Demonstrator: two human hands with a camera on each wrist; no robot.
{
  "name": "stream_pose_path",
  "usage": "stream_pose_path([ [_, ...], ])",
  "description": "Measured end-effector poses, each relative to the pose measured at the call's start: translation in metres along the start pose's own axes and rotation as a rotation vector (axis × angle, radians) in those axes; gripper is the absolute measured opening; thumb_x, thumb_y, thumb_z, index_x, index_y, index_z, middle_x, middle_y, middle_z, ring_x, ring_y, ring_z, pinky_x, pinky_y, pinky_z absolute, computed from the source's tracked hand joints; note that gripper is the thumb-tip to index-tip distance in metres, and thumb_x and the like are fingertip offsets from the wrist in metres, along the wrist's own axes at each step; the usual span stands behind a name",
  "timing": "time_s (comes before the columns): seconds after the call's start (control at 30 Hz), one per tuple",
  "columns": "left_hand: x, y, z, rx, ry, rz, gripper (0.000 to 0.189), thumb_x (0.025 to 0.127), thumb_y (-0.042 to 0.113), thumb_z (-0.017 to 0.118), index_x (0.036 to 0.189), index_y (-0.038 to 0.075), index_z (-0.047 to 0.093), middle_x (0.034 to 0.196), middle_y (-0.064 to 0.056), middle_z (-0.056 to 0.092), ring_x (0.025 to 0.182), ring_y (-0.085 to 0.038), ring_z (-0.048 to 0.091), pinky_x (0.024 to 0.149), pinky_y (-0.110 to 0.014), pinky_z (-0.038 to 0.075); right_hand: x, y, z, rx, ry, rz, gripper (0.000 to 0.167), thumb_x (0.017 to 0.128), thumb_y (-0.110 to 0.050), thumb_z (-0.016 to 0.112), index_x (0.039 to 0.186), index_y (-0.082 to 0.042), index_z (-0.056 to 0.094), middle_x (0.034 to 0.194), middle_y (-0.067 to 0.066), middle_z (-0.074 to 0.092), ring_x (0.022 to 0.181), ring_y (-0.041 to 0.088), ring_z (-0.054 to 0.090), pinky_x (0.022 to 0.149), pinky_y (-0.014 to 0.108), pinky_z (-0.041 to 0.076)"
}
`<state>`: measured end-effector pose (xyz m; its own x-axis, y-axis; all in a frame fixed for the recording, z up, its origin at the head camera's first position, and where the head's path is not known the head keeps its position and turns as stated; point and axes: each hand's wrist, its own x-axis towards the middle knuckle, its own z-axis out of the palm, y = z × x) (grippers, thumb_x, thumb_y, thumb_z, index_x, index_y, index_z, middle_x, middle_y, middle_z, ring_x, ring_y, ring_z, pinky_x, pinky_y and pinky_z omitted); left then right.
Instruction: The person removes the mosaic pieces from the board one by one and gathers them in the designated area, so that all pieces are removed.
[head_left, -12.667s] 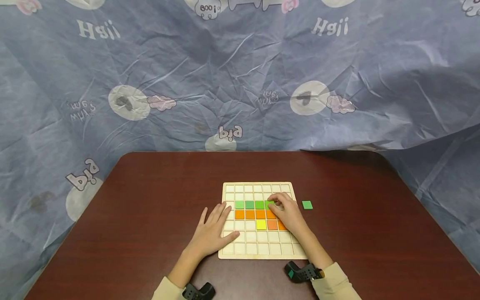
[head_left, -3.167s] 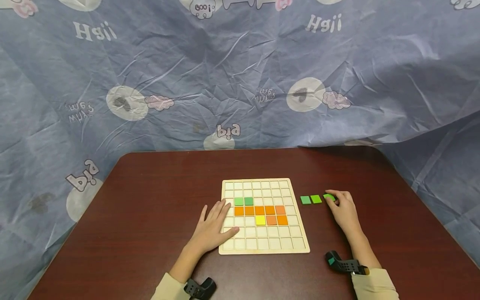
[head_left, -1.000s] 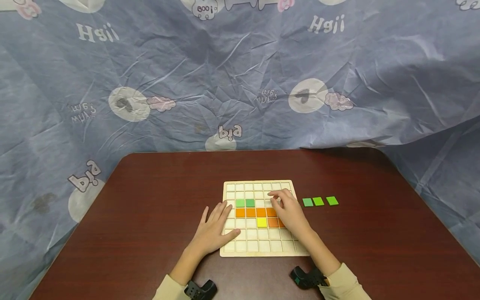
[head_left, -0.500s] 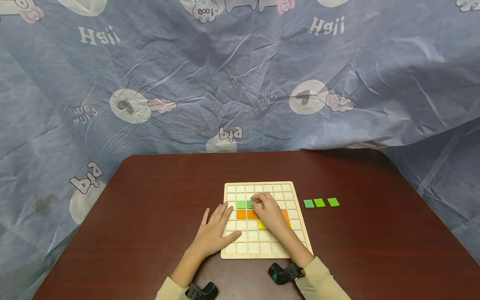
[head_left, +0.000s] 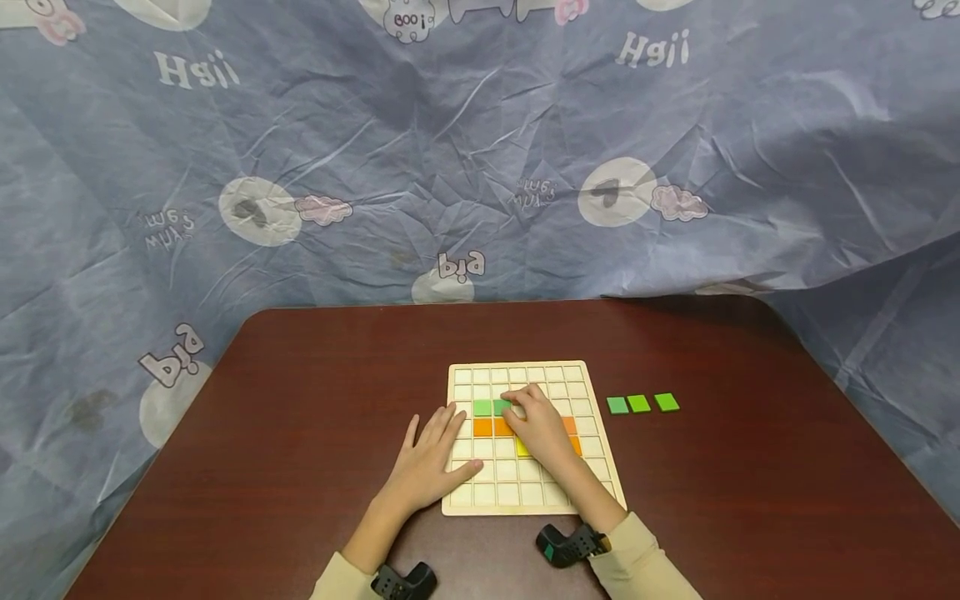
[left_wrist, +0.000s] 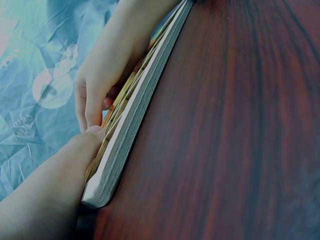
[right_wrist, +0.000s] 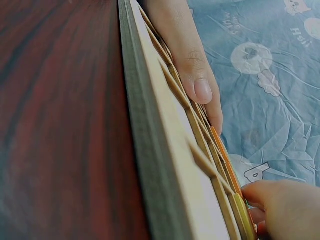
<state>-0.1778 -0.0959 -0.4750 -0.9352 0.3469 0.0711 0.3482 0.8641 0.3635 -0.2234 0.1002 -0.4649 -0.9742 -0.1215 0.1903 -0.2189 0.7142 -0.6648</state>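
A pale wooden grid board [head_left: 506, 497] lies on the table, with coloured square tiles in some of its cells. My left hand [head_left: 423, 467] rests spread over the board's left edge, its thumb on the lower left cells; the left wrist view shows this thumb [left_wrist: 75, 155]. Above the board's middle, my right hand [head_left: 540, 429] has thumb and index finger at the right side of a darker green tile [head_left: 500, 407], pinching it at its cell. Left of that is a lighter green tile [head_left: 482, 407]. Below are orange tiles [head_left: 483, 427] and a yellow tile [head_left: 522, 448], partly covered by the right hand.
Right of the board, three loose tiles lie in a line on the dark red table [head_left: 712, 467]: a bluish-green tile [head_left: 617, 405], a bright green tile [head_left: 638, 404] and another bright green tile [head_left: 667, 402]. A printed blue cloth [head_left: 480, 150] hangs behind the table.
Bright green tiles have left the board's green row and lie on the table at right. My right hand has moved left from them to the darker green tile; my left hand stays.
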Motion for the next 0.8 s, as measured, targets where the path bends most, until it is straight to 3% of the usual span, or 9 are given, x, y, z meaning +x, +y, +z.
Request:
stream_pose_path([
  [0.8, 0.0017, -0.0002, -0.0001, 0.0, -0.011, -0.005, 0.08, 0.083, 0.068, 0.037, 0.146, 0.02, 0.021, 0.153, -0.001, 0.018, 0.141, -0.019, 0.017, 0.112, -0.05, 0.001, 0.0004, 0.0012, -0.001, -0.011, 0.001, -0.008, 0.019, 0.086, -0.023, 0.061, 0.103, -0.016, 0.066, 0.096, -0.001, 0.055, 0.096, 0.019, 0.058, 0.08, 0.036, 0.049],
])
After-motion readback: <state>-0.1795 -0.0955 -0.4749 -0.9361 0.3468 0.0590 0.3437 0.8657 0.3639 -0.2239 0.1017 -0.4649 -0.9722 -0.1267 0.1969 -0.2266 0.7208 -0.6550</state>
